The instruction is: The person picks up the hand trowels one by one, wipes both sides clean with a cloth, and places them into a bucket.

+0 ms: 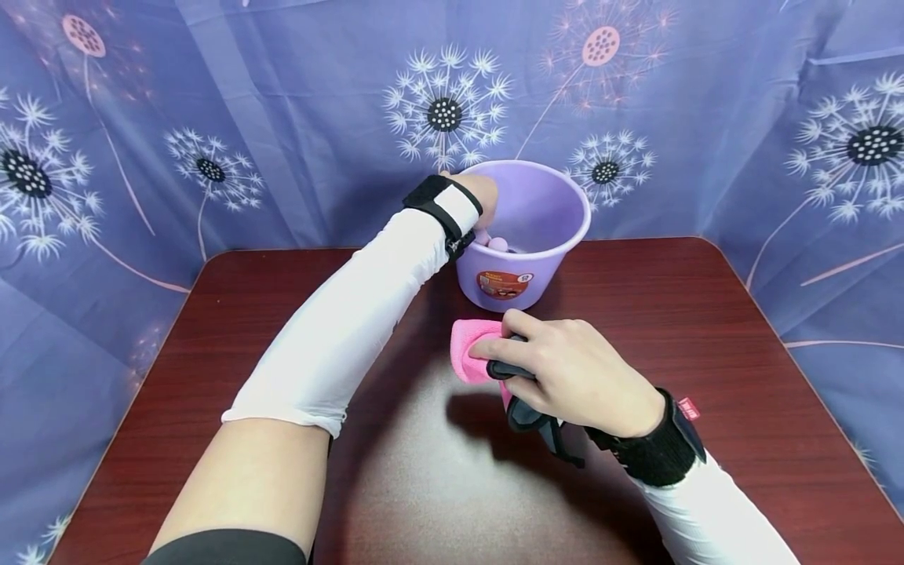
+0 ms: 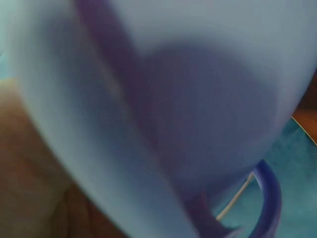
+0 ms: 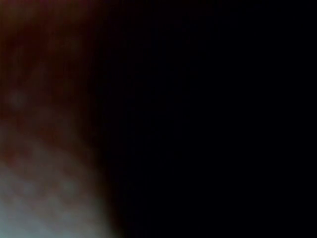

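Note:
My left hand (image 1: 480, 195) reaches over the left rim of a lilac bucket (image 1: 504, 271) with an orange label. Its fingers are hidden, and I cannot tell whether they hold anything. In the left wrist view, a blurred lilac surface (image 2: 213, 99) fills most of the picture, beside a curved purple handle (image 2: 270, 198). Just in front of the bucket, my right hand (image 1: 575, 373) grips a folded pink cloth (image 1: 464, 345) together with a dark grey fabric piece (image 1: 526, 416) with black edging, which hangs below the fingers. The right wrist view is mostly black.
Small pinkish rounded pieces (image 1: 497, 245) show inside the bucket's near-left rim. Under everything is a reddish-brown wooden table (image 1: 713, 314), with a blue dandelion-print curtain (image 1: 311, 102) behind it and along both sides.

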`<state>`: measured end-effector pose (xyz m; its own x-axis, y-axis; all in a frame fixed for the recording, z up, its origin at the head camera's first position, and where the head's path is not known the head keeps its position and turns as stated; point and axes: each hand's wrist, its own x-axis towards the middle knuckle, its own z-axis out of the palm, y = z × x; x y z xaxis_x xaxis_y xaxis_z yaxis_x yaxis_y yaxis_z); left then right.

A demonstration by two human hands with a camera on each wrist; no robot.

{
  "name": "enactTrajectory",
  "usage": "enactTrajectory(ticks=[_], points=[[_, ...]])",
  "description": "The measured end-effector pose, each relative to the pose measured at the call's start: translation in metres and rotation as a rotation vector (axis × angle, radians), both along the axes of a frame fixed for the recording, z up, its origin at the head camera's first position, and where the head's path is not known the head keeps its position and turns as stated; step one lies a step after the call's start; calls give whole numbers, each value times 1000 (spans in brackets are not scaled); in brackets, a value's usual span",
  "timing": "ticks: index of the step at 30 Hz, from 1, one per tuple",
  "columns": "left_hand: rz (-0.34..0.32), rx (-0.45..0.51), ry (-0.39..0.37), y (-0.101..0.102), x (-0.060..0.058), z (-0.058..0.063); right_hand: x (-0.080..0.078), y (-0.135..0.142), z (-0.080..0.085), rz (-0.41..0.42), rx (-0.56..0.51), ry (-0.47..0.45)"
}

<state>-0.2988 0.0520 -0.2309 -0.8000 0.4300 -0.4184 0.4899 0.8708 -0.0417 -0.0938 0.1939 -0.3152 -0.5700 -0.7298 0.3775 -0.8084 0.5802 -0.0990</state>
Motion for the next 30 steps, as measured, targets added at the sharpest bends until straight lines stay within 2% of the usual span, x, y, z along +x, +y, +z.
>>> enactTrajectory(ticks=[6, 11, 15, 20, 22, 26, 30], points=[[-24, 45, 17, -6, 0, -3, 0, -1, 0, -4, 4, 0], [-71, 102, 90, -11, -5, -6, 0, -1, -1, 1, -1, 3], [-71, 219, 114, -18, -6, -2, 0, -2, -2, 2, 0, 2], [-34, 392, 102, -36, -1, 13, -1, -3, -3, 10, -12, -12], [-37, 446, 113, -44, 2, 19, -1, -3, -3, 15, -22, -23], [-48, 544, 174, -60, 10, 24, -2, -4, -5, 20, -42, -45], [-32, 628, 241, -78, 22, 24, -3, -6, -7, 19, -52, -69]])
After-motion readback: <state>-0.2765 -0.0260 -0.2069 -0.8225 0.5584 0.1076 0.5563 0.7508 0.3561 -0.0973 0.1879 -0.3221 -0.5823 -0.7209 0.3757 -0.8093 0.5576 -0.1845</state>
